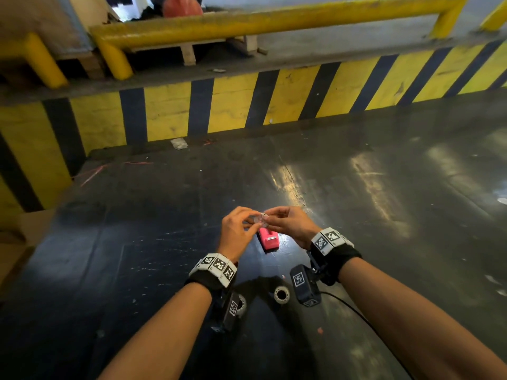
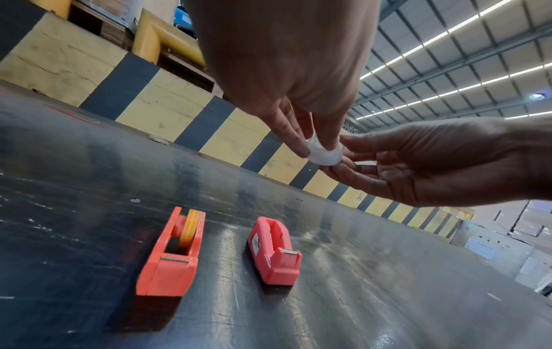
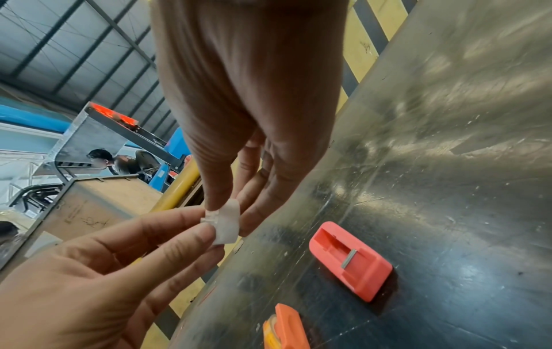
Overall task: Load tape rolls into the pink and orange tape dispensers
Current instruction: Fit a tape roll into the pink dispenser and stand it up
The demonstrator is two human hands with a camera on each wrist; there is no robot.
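A small white tape roll [image 1: 260,219] is held in the air between both hands. My left hand [image 2: 319,147] pinches it from the left, and my right hand [image 3: 228,218] pinches it from the right with thumb and fingers. Just below them on the dark table, the pink dispenser [image 2: 274,252] stands with an empty cradle. To its left, the orange dispenser [image 2: 170,257] carries a yellow roll [image 2: 191,227]. In the head view my left hand hides the orange dispenser, and only part of the pink dispenser [image 1: 269,239] shows.
Two more white rolls [image 1: 281,294] [image 1: 241,304] lie on the table [image 1: 137,242] near my wrists. A yellow and black striped barrier [image 1: 233,105] runs along the table's far side. A cardboard piece [image 1: 33,226] sits at the left edge. A person [image 3: 101,158] is far behind.
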